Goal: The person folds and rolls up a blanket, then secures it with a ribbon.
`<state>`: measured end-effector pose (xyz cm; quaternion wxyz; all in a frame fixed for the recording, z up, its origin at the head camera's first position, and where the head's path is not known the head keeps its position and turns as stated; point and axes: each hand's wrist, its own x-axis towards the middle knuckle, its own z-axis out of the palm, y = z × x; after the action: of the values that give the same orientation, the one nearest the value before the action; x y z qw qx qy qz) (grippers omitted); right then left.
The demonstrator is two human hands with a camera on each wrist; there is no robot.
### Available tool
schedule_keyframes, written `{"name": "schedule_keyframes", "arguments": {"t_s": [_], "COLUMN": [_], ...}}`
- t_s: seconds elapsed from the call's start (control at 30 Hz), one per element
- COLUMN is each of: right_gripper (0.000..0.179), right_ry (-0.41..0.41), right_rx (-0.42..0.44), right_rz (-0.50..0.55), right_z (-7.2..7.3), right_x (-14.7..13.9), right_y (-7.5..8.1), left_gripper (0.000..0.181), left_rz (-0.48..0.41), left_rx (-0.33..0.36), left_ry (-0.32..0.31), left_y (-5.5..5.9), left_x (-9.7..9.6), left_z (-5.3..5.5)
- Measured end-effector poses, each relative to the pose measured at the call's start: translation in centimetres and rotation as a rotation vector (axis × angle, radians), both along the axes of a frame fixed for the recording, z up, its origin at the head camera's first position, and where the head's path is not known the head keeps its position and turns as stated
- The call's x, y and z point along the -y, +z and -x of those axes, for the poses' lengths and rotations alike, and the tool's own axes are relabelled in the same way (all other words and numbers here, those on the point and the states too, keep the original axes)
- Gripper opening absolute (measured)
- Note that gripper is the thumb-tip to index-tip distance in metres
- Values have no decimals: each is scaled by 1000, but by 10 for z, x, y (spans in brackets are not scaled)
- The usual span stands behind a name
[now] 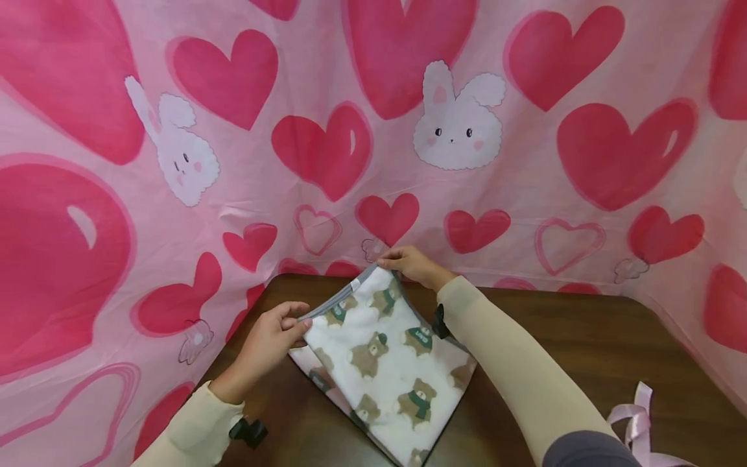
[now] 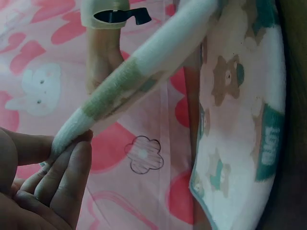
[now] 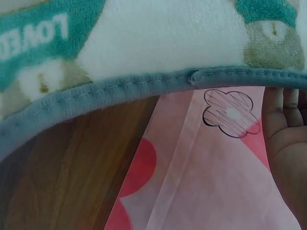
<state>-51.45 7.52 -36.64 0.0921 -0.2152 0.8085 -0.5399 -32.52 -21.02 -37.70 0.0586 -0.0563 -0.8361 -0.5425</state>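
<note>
A white fleece towel [image 1: 388,363] with brown bears in green scarves and grey edging is held up at a slant over the wooden table. At its left corner, my left hand [image 1: 274,340] pinches the folded edge between thumb and fingers, seen closely in the left wrist view. My right hand [image 1: 417,266] grips the far upper corner by the edging, thumb on the near side. Stitched grey trim of the towel [image 3: 139,86] spans the right wrist view, with the right hand [image 3: 288,143] below it. The towel's lower part hangs down close over the tabletop.
The dark wooden table [image 1: 554,324] extends to the right. A pink satin ribbon [image 1: 639,421] lies loosely near its right front. Pink cloth [image 1: 385,168] printed with hearts and rabbits hangs behind the table and along both sides.
</note>
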Motion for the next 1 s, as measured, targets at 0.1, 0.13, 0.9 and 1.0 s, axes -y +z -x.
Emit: {"name": "schedule_keyframes", "arguments": {"t_s": [0.1, 0.13, 0.9, 1.0], "right_gripper": [31, 29, 17, 17], "right_ry": [1, 3, -105, -126], "right_rx": [-10, -10, -98, -94], "right_rz": [-2, -3, -9, -31], "right_z": [6, 8, 29, 33], "right_x": [9, 12, 71, 75], "right_y": [-5, -6, -53, -58], "left_gripper": [38, 37, 17, 15], "left_rz": [-29, -36, 51, 106], "left_rx": [39, 49, 82, 72], "left_ry": [14, 22, 213, 216], "left_y": [-2, -3, -46, -52], "left_x": [7, 9, 46, 50], "left_z": [5, 6, 36, 43]}}
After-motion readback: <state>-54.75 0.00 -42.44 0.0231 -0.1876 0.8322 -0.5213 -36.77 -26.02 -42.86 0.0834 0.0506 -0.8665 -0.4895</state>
